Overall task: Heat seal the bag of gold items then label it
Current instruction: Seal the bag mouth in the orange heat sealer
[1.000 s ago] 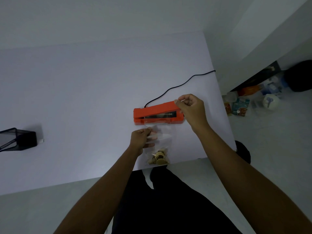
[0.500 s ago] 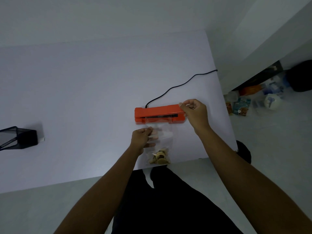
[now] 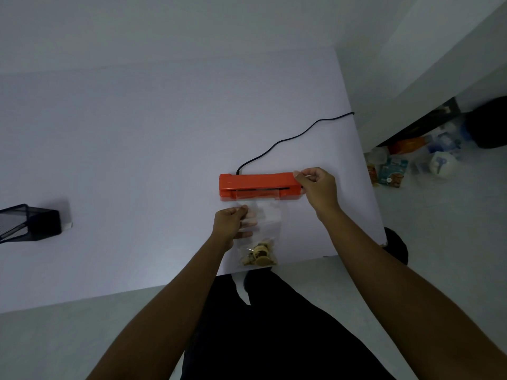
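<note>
An orange heat sealer lies across the white table, its black cord running to the far right edge. A clear plastic bag lies in front of it with its open top tucked into the sealer's slot. Gold items are bunched at the bag's near end by the table edge. My left hand holds the bag's left side, fingers under the film. My right hand grips the right end of the sealer's lid, which sits nearly down on the bag.
A black mesh holder stands at the table's left edge with a small white slip beside it. Right of the table, bottles and packets clutter the floor. My dark trousers show below the near edge.
My right hand has brought the sealer's lid down over the bag's top. My left hand and the bag have stayed where they were.
</note>
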### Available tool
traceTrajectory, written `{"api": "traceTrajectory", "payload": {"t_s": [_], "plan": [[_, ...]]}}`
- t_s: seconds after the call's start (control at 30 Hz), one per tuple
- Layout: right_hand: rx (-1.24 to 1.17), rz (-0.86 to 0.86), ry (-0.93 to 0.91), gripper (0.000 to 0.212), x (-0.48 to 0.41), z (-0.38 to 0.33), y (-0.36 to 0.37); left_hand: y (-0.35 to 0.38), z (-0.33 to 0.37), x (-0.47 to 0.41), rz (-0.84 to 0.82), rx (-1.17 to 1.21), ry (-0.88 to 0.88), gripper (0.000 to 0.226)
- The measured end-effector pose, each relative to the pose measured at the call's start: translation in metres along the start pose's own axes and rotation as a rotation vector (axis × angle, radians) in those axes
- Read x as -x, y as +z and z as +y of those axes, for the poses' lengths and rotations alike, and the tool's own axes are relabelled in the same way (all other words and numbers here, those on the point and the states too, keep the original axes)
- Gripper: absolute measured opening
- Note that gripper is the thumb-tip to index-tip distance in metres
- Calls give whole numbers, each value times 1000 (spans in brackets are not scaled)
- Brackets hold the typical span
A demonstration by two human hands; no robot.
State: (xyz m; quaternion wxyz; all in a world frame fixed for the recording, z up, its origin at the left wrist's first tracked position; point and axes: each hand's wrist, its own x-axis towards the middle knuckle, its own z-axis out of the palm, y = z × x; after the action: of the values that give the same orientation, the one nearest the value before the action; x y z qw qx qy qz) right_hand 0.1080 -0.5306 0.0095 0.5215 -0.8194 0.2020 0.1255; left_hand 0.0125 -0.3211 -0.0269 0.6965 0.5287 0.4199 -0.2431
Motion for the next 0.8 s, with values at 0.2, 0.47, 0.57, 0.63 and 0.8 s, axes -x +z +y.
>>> {"api": "traceTrajectory", "payload": {"t_s": [0.2, 0.47, 0.57, 0.63, 0.8], "plan": [[17, 1, 11, 26, -5, 9, 2, -1, 0, -1, 5, -5, 1, 24], [51, -7, 43, 34, -12, 20, 5, -3, -1, -1, -4, -10, 12, 22], [44, 0, 69, 34, -16, 24, 4, -3, -1, -2, -1, -10, 11, 25], [43, 5, 84, 34, -18, 26, 4, -3, -2, -3, 2, -8, 4, 26], [28, 15, 100, 30, -21, 28, 6, -3, -3, -4, 4, -5, 0, 27]]}}
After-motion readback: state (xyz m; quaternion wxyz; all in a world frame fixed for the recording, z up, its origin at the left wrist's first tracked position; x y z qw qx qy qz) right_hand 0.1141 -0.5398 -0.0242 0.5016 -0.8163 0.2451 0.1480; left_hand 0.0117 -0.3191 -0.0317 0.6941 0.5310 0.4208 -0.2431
